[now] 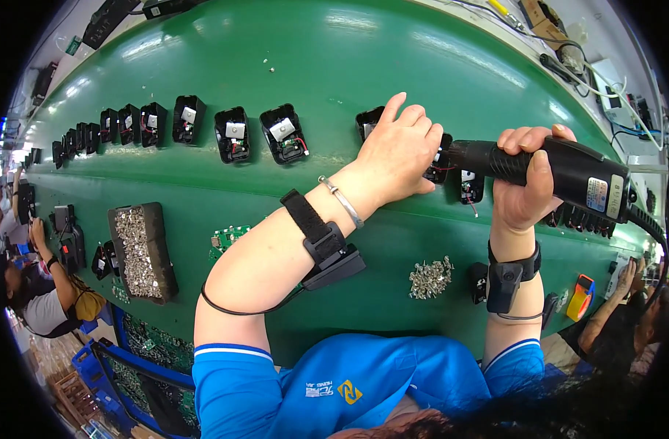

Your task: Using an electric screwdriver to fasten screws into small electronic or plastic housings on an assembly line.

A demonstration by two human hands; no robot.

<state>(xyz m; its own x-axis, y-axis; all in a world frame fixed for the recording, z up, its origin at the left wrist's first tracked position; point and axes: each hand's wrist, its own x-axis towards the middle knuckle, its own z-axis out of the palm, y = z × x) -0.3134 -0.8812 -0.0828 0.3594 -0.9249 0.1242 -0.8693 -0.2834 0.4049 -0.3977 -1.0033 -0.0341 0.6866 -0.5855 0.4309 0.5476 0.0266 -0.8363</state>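
My right hand [525,183] is wrapped round the thick body of a black corded electric screwdriver [580,172]. The tool lies sideways, its tip pointing left into a small black plastic housing [438,175] with a red wire. Bent over that housing, my left hand [402,154] has its thumb on the near side and fingers on the far side, seemingly gripping it; the contact is partly hidden. Another black housing [369,117] is half covered by this hand. A further open housing [471,186] with a dangling wire sits just below the screwdriver.
Several open black housings [282,134] with metal plates form a row across the green table [327,66]. A dark tray [167,274] holds many small metal parts; a loose pile of metal parts [430,278] lies near me. A green circuit board [228,238] is beside my left arm. Other people work at both sides.
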